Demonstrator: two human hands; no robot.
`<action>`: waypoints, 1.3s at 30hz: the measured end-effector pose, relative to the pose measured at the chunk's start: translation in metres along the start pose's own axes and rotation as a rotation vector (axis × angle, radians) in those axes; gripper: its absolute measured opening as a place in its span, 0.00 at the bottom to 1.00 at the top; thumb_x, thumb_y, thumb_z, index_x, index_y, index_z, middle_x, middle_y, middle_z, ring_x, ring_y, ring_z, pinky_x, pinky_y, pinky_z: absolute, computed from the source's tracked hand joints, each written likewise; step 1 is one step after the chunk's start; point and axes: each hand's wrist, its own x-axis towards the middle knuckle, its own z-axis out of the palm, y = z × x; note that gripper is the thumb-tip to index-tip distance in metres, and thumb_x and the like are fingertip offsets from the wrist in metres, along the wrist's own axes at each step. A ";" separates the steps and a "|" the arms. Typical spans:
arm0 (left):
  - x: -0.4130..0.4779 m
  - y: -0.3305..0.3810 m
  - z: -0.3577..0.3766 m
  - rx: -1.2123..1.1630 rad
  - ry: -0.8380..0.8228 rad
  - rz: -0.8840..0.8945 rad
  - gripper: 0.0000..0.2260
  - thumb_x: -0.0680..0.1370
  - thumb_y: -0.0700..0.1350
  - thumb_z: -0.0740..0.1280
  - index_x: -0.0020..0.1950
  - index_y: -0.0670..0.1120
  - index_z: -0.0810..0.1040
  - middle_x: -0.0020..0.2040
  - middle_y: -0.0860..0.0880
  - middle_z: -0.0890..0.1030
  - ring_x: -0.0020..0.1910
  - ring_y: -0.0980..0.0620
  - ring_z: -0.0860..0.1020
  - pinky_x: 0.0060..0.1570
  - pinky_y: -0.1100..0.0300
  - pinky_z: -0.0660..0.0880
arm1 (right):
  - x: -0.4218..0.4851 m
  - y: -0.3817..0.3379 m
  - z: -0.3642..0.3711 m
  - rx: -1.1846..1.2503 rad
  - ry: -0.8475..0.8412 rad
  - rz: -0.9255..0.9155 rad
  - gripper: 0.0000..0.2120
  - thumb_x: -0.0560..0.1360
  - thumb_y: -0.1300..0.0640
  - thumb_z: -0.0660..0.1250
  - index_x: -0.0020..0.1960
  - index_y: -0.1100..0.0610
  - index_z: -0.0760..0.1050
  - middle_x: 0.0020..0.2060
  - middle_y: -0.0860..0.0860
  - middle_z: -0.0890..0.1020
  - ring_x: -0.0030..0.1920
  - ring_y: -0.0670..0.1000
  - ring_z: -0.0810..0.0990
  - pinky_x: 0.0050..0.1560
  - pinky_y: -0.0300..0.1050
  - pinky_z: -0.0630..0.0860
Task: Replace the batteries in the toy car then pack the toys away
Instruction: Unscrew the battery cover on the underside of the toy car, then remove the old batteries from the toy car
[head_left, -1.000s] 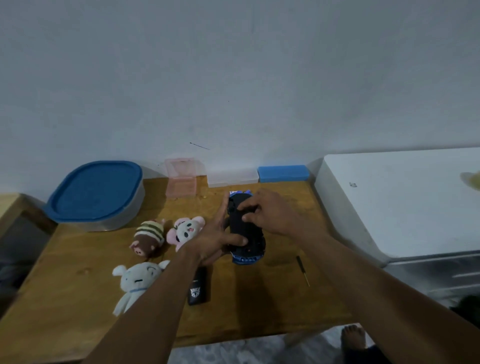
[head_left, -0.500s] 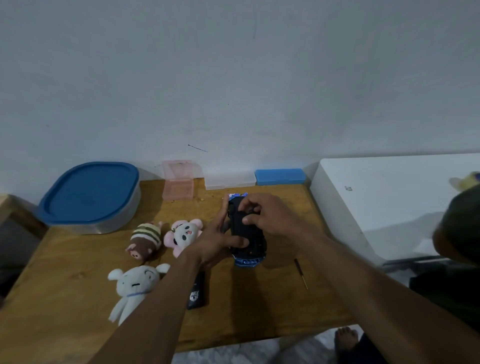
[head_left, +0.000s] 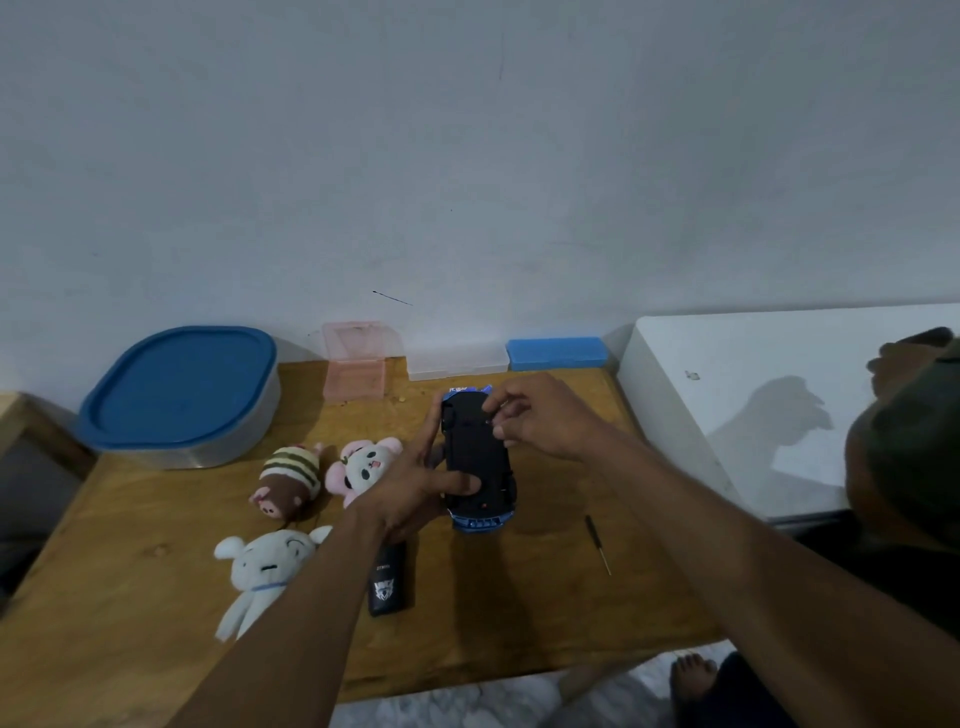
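A single wide-angle camera rides on the person's head and looks forward and down across the wooden table (head_left: 130, 545) toward the wall (head_left: 467, 156), which fills the upper half of the frame. Both forearms run in from the bottom edge and meet near centre, where the left hand (head_left: 410, 499), holding the toy car (head_left: 478, 467), and the right hand (head_left: 545, 421) sit at arm's reach. The table's near edge crosses the lower frame.

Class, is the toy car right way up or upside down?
Upside down: the toy car shows its black underside, gripped by the left hand.
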 end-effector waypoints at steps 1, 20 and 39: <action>0.000 0.000 0.001 0.005 0.002 0.002 0.50 0.70 0.21 0.63 0.74 0.68 0.54 0.66 0.41 0.73 0.59 0.39 0.79 0.49 0.47 0.80 | -0.001 0.001 -0.001 0.039 0.005 0.017 0.11 0.73 0.67 0.71 0.54 0.60 0.79 0.44 0.57 0.82 0.45 0.51 0.83 0.44 0.42 0.82; 0.004 -0.019 0.003 -0.046 0.068 0.010 0.51 0.67 0.22 0.65 0.76 0.66 0.54 0.64 0.40 0.77 0.53 0.42 0.81 0.43 0.49 0.80 | -0.018 0.034 -0.037 0.093 0.100 0.120 0.06 0.74 0.68 0.69 0.48 0.61 0.81 0.43 0.59 0.84 0.41 0.54 0.85 0.44 0.44 0.83; 0.008 -0.051 0.021 -0.091 0.099 -0.061 0.52 0.65 0.23 0.65 0.77 0.65 0.52 0.60 0.44 0.82 0.57 0.39 0.80 0.51 0.43 0.79 | -0.060 0.141 0.016 -0.109 -0.058 0.391 0.07 0.78 0.68 0.63 0.50 0.63 0.80 0.46 0.60 0.83 0.45 0.58 0.83 0.48 0.54 0.82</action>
